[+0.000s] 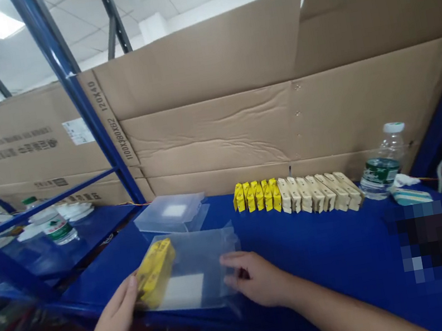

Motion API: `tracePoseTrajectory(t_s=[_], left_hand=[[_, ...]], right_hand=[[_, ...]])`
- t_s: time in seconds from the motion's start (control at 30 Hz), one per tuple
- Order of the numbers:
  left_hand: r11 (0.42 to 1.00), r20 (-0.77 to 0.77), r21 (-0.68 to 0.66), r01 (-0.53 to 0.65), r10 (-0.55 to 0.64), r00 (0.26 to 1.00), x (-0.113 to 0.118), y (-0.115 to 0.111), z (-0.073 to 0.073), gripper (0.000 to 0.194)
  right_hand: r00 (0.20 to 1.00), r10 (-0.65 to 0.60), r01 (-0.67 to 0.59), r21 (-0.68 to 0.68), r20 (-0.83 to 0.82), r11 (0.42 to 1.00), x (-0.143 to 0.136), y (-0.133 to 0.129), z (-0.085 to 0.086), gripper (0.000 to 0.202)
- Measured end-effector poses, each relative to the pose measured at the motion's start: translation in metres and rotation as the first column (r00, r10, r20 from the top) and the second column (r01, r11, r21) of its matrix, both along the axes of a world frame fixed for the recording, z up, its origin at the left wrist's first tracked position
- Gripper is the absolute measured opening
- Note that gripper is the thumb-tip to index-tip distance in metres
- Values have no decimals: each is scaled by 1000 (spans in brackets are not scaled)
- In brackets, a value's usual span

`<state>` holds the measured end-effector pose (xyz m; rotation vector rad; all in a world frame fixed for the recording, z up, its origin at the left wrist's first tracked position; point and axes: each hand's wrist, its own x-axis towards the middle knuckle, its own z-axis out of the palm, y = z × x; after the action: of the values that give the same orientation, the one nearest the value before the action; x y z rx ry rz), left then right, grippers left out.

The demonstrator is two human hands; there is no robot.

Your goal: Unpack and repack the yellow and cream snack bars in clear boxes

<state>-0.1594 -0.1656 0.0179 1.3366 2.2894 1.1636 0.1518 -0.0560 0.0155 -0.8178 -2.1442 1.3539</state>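
Lower left of frame: left hand (pixel 120 309), fingers together, pushing yellow box (pixel 155 272) into clear bag (pixel 196 268); right hand (pixel 257 281) pinches bag's right edge on blue shelf (pixel 336 248)

A row of yellow and cream packets (pixel 298 195) lines the cardboard wall (pixel 239 123); a water bottle (pixel 382 164) stands just right of the row.
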Motion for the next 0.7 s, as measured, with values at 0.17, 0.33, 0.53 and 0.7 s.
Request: tracePoseTrajectory(t_s=[0.17,0.33,0.53,0.7], left_hand=[[992,119,-4,124,-123,985,31,4,-6,89],[933,132,13,358,-357,925,58,8,-12,66],[840,136,-51,541,-531,837,95,21,-8,64],[793,121,-71,605,-595,794,118,34,-3,61]], right_hand=[[994,-23,6,149,109,989,22,-15,-4,67],[980,-108,101,49,165,994,54,-38,-9,99],[937,-239,244,12,254,970,71,-41,3,111],[955,-252,252,24,154,968,74,-14,-5,110]])
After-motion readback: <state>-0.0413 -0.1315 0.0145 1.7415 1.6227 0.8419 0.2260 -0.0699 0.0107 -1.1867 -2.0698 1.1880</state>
